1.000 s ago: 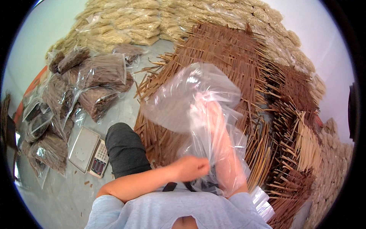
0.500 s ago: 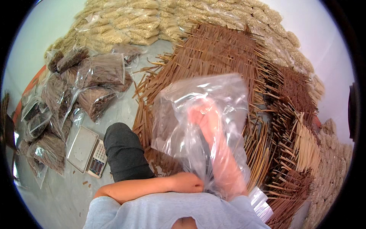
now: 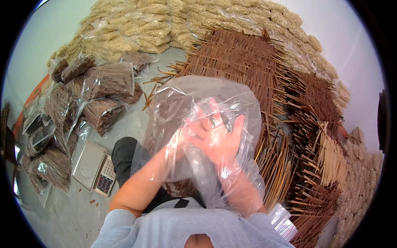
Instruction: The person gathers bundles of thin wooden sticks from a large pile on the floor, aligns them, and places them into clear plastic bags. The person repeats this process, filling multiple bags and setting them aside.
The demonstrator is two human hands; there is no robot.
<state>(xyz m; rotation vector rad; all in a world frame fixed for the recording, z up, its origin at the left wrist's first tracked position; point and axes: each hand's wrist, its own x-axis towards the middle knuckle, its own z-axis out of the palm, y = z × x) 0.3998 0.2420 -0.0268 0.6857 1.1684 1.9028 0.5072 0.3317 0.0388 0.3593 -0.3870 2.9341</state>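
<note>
A large clear plastic bag [image 3: 244, 97] is spread in front of my body. Inside it is my right hand [image 3: 219, 140], seen through the film with its fingers apart and nothing in them. My left hand [image 3: 184, 136] reaches up from the lower left and meets the bag beside the right palm. Film glare and the overlap of the hands blur the left fingers, so whether they grip the film is unclear. Under and beyond the bag lie brown flat sticks [image 3: 235, 53] in a wide layered pile.
Filled clear bags of brown pieces [image 3: 109, 80] are heaped at left. A scale [image 3: 89, 165] with a keypad stands beside my knee. Pale packed bags [image 3: 136, 25] line the back wall. Dark sticks [image 3: 314, 111] lie at right, near rolled clear film [image 3: 281, 221].
My left hand has risen from near my waist to the bag. The right hand's fingers have spread inside it. The bag has shifted slightly left and opened rounder.
</note>
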